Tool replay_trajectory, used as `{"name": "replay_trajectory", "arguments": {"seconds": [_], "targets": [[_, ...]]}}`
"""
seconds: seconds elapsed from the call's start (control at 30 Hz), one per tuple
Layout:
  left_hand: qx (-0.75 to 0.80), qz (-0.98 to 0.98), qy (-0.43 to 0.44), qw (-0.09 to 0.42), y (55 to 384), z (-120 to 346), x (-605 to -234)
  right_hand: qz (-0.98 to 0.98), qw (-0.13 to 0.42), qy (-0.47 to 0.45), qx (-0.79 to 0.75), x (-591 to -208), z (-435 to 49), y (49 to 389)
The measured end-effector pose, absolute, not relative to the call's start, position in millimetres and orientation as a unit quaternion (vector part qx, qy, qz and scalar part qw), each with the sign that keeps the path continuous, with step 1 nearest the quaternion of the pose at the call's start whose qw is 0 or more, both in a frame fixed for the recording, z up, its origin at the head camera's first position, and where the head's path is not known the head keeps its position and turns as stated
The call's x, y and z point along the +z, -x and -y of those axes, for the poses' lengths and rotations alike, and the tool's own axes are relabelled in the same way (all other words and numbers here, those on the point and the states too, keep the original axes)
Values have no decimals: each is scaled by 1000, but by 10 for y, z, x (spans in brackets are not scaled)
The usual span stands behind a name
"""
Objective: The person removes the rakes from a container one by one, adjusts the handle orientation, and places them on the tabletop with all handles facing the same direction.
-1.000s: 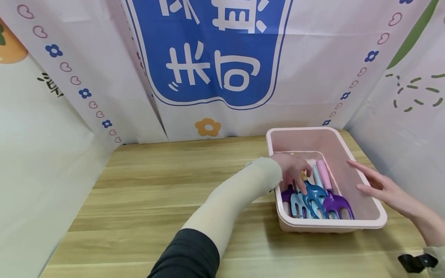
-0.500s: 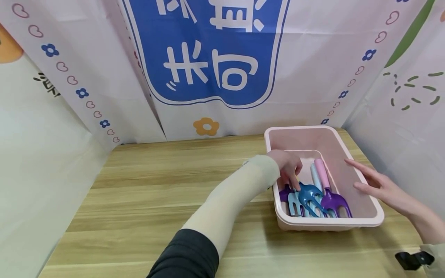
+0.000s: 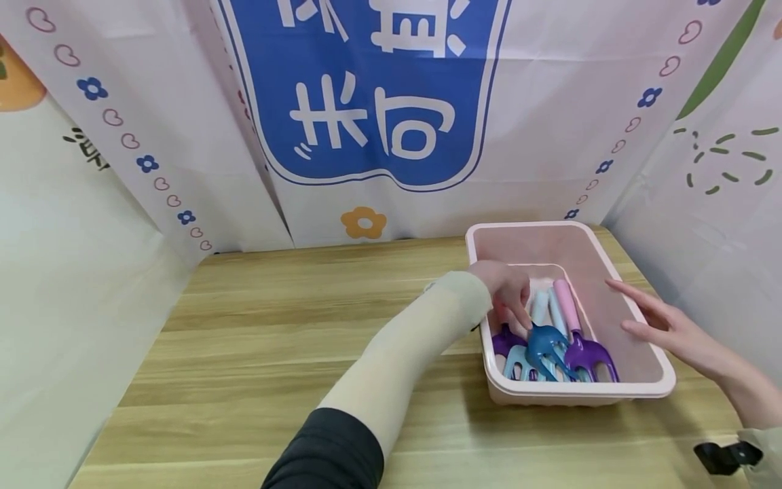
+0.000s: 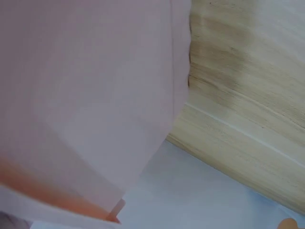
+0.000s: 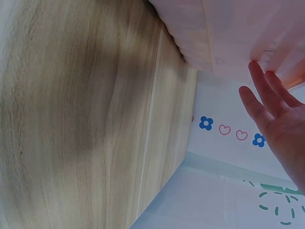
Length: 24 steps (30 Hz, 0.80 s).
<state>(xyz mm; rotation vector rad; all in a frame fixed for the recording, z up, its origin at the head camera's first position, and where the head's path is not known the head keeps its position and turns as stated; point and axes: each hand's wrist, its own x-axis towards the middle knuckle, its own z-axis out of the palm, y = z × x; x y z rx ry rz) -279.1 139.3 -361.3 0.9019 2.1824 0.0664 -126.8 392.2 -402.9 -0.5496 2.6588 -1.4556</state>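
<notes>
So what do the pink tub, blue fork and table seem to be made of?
Pink tub: probably matte plastic, with smooth walls and a rounded rim. Blue fork: glossy head with bright highlights; painted metal or plastic, unclear. Table: wood or wood-look laminate, showing streaky grain.

a screened booth: printed sheets (image 3: 379, 122) flank a wood-grain tabletop (image 3: 275, 353).

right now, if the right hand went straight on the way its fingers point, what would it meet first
Likely the outer wall of the pink tub: in the right wrist view, the fingers of the right hand point at it and may already touch it, though depth is unclear.
</notes>
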Motion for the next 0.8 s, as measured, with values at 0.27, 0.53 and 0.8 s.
{"name": "replay_trajectory", "arguments": {"seconds": [0.27, 0.53, 0.8], "targets": [[23, -848, -407, 338, 2800, -1376, -3516, -865, 27, 178, -469, -4020, -3939, 1278], [15, -861, -435, 264, 2782, -1337, -3491, -871, 28, 168, -461, -4032, -3929, 1271], [-25, -870, -439, 225, 2782, -1302, -3395, -872, 31, 160, -461, -4029, -3910, 1258]]}}
